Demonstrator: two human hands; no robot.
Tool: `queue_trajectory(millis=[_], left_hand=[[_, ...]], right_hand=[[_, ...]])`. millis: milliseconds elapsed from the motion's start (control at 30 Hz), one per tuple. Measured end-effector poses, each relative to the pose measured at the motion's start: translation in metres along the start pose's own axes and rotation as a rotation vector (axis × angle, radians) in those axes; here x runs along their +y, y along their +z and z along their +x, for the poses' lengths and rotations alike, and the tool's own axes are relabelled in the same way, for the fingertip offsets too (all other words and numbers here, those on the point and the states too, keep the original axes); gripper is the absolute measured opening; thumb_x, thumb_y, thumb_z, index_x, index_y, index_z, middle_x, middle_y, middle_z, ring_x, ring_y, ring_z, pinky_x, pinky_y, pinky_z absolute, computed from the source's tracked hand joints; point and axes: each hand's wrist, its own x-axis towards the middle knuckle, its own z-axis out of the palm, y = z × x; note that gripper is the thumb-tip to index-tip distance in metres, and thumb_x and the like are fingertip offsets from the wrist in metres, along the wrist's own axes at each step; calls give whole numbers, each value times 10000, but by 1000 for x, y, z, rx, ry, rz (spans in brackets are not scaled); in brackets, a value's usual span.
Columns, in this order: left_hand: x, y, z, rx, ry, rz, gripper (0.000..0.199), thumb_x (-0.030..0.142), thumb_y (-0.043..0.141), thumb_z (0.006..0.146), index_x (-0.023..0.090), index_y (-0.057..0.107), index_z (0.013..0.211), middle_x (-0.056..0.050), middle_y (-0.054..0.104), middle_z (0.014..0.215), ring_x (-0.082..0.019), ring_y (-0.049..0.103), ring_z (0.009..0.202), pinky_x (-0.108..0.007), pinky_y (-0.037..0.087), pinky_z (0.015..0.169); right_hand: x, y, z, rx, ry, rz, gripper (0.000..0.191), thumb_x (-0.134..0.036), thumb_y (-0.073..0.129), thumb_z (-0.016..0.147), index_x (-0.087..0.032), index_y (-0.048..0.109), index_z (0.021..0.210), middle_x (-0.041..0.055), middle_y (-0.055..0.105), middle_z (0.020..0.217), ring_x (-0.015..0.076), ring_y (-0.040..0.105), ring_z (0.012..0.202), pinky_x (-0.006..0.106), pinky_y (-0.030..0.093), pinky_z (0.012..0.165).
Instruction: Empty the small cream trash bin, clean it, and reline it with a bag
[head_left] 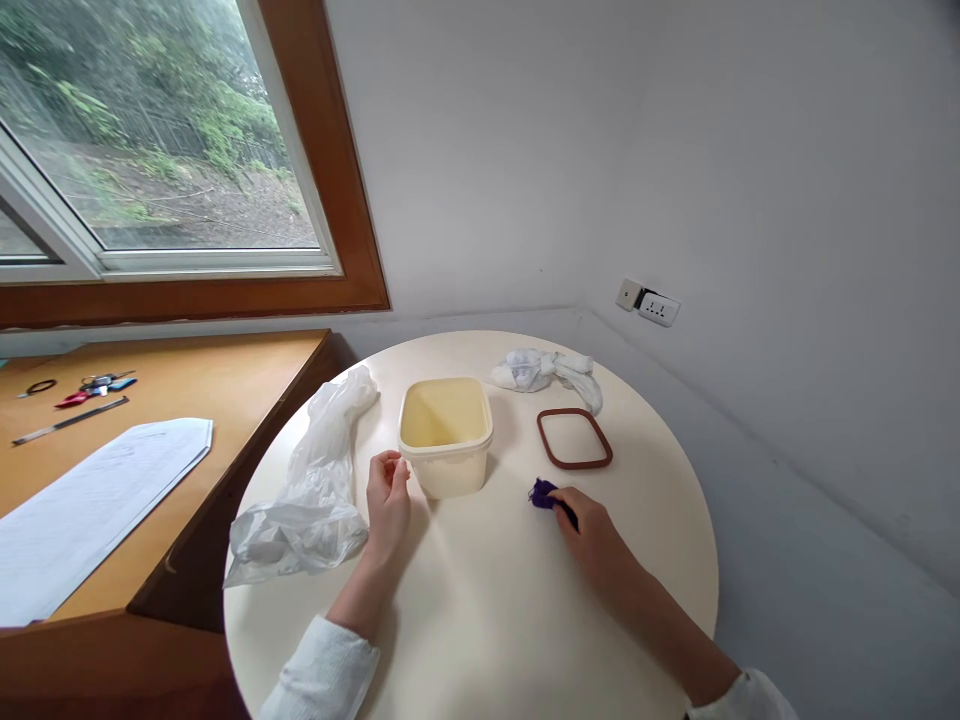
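Observation:
A cream plastic tub (454,470) stands open on the round white table (480,620), and nothing shows inside it. Close to its front left corner is my left hand (390,500), its fingers pinched together; what they hold, if anything, is too small to make out. To the right of the tub, my right hand (589,530) grips a small dark purple cloth (543,494) low over the tabletop. A brown rounded-square ring (576,464) lies flat just beyond my right hand.
A crumpled clear plastic bag (319,490) lies along the table's left side. Another knotted bag (529,369) sits at the back. The wooden desk (247,370) at left holds papers (112,510), keys (97,384) and a pen (71,420). Walls stand behind and right.

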Motion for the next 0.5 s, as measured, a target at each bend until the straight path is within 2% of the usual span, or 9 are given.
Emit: queue_trajectory(millis=[100,167,233,333,400,433,500], left_hand=[[9,-3,-8,27,40,22,88,279,478,803,197,464,774,24,462,712,-128,455,682,-247,382,667],[14,-4,-15,14,66,22,102,280,476,811,195,453,759,26,448,701,-122,445,661,-241,375,647],[18,-5,-22,-23,94,7,106,284,479,816,195,453,766,29,444,691,-115,440,631,-234,371,618],[20,-4,-32,-93,124,-16,101,296,476,823,196,472,808,41,435,638,-111,439,587,-227,364,581],[20,-2,-39,-171,112,2,129,311,461,830,190,506,838,42,439,603,-114,434,562,-229,355,562],[20,0,-42,-226,95,22,156,319,453,832,185,530,849,37,453,597,-116,433,556,-230,351,554],[21,3,-47,-342,62,73,210,334,449,829,170,578,856,21,487,597,-121,439,553,-235,347,546]], right_hand=[[-3,-14,10,77,341,497,160,-265,544,757,-173,623,861,36,659,823,200,596,809,313,470,736],[-5,-23,15,106,559,851,184,-264,591,726,-163,619,876,41,666,847,197,606,837,295,485,713],[-6,-31,18,103,680,1055,187,-265,587,738,-160,616,890,56,666,896,190,615,858,301,499,716],[-7,-38,22,76,690,1173,178,-270,587,750,-152,619,879,76,658,930,185,617,865,318,504,744],[-8,-41,27,70,633,1150,213,-270,628,718,-152,617,895,72,653,924,188,612,859,307,501,736],[-8,-42,30,78,587,1077,250,-277,646,699,-155,611,914,68,649,919,191,609,852,301,498,722],[-6,-44,39,124,482,777,331,-323,650,684,-177,589,975,52,636,922,195,601,833,295,489,688]])
